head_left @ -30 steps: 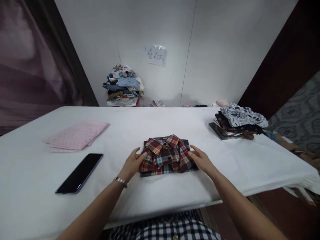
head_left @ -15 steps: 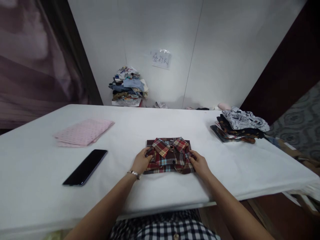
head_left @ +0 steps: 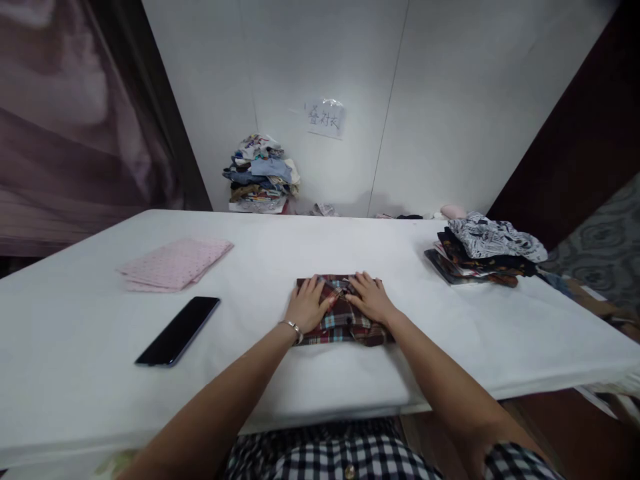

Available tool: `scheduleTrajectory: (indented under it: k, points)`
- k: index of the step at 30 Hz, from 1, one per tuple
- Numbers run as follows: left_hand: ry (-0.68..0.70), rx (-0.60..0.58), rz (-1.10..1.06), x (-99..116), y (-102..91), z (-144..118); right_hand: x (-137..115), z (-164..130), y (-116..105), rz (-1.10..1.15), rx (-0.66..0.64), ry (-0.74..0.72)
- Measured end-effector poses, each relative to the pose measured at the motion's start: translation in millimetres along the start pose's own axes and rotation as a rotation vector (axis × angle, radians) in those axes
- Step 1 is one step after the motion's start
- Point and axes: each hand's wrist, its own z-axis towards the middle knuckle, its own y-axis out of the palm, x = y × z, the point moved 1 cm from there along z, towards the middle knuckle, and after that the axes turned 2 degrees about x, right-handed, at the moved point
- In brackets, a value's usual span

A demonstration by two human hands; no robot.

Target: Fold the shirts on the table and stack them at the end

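Hands (head_left: 309, 305) now atop folded plaid shirt (head_left: 345, 323)

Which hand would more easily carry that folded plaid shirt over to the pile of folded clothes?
Probably the right hand: both lie flat on the plaid shirt, but the pile sits on its side.

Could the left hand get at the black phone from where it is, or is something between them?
Probably yes. The left hand lies flat on the folded plaid shirt, and only bare white table shows between it and the black phone. The pink cloth lies farther back, off that path.
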Motion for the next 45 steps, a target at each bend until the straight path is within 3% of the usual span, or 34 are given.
scheduleTrajectory:
  k: [2, 5, 10, 13, 15, 18, 20, 22, 24, 26, 28, 30, 34, 38, 42, 45]
  points:
    - [-0.065, -0.098, 0.034, -7.0, 22.2, -2.8, 7.3, 3.8, 15.7, -0.024, -0.147, 0.052]
    - [-0.081, -0.104, 0.043, -15.4, 39.5, -7.2, 15.1, 3.5, 28.0, -0.033, -0.170, 0.072]
    - [-0.083, -0.093, -0.014, -15.3, 37.4, -5.7, 14.3, 3.4, 27.0, 0.017, -0.180, 0.085]
    - [-0.115, -0.094, -0.139, -16.2, 27.7, 0.5, 16.0, 5.9, 18.0, 0.218, -0.170, 0.121]
    - [-0.131, -0.089, -0.221, -19.2, 16.9, 1.9, 21.4, 4.3, 7.0, 0.547, -0.075, 0.185]
    - [-0.127, -0.019, -0.255, -23.4, -1.6, -9.9, 32.3, -13.1, -12.8, 0.985, 0.277, 0.334]
    - [-0.029, 0.038, -0.222, -22.3, -9.4, -27.4, 34.6, -37.0, -22.1, 1.106, 0.473, 0.414]
    - [0.158, 0.039, -0.148, -17.6, -10.1, -46.9, 28.6, -68.1, -25.0, 1.231, 0.510, 0.455]
    - [0.337, -0.018, -0.067, -11.9, -5.2, -60.9, 14.5, -101.2, -21.8, 1.412, 0.415, 0.497]
    - [0.432, -0.076, 0.003, -7.7, 0.8, -64.7, -4.7, -130.1, -15.1, 1.589, 0.229, 0.561]
    - [0.446, -0.111, 0.067, -4.9, 3.7, -59.3, -24.4, -149.8, -8.2, 1.706, 0.023, 0.628]
    - [0.422, -0.125, 0.104, -1.3, 1.4, -50.0, -40.0, -157.5, -3.2, 1.765, -0.104, 0.680]
    - [0.360, -0.054, 0.063, 16.1, -17.0, -40.9, -53.8, -143.6, 0.7, 1.867, -0.134, 0.700]
    - [0.315, -0.026, 0.094, 39.2, -27.0, -55.6, -60.3, -113.7, 4.5, 1.965, -0.059, 0.590]
    - [0.316, -0.049, 0.117, 42.4, -5.1, -78.8, -72.2, -90.3, 20.5, 1.991, 0.059, 0.607]
    - [0.324, 0.046, 0.036, 31.8, 15.6, -87.4, -77.8, -80.2, 36.5, 1.996, 0.207, 0.652]
